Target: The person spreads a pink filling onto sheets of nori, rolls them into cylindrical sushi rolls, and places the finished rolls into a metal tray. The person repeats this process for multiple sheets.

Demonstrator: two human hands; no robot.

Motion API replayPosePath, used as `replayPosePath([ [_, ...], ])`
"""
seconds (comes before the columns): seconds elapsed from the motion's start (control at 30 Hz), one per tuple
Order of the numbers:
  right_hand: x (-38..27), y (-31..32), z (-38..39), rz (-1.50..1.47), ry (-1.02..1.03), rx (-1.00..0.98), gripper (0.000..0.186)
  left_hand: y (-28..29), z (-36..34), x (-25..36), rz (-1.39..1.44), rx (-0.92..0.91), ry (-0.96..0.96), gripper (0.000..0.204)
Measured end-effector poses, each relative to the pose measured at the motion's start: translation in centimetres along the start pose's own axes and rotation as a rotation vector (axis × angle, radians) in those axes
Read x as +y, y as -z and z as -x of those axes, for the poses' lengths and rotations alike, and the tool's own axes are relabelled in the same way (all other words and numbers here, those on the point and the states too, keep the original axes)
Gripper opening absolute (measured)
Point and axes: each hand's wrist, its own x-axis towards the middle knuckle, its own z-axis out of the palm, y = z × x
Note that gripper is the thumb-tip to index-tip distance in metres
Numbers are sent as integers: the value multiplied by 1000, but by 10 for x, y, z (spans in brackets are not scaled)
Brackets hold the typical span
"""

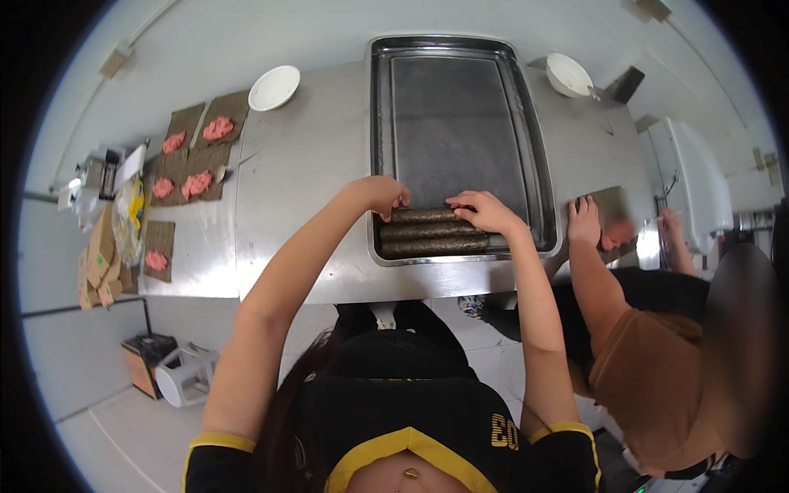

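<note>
Dark seaweed rolls [431, 232] lie side by side along the near end of a large metal tray [380, 107]. My left hand [382, 197] has its fingers curled on the left end of the farthest roll. My right hand [485, 209] grips that same roll near its right end, fingertips bent over it. Both hands are inside the tray's near part, with the forearms crossing its near rim.
At left, seaweed sheets [209, 160] carry pink filling [196, 185], beside cardboard [103, 255] and bags. White bowls [274, 86] [567, 74] stand behind. At right, another person's hand [583, 214] presses a seaweed sheet [615, 197] with filling. A stool [187, 374] stands below left.
</note>
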Motion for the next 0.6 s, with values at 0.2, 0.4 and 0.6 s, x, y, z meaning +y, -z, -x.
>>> replayPosePath([
  [0.2,1,3,4,-20,-39,-18,25,-3,-6,1,26,-24,22,55],
  [0.4,-5,3,0,-28,-48,-40,24,-7,-8,-4,-16,-4,-38,55],
  [0.6,-8,1,4,-43,-117,-37,25,-8,-8,0,-131,-7,-48,57],
])
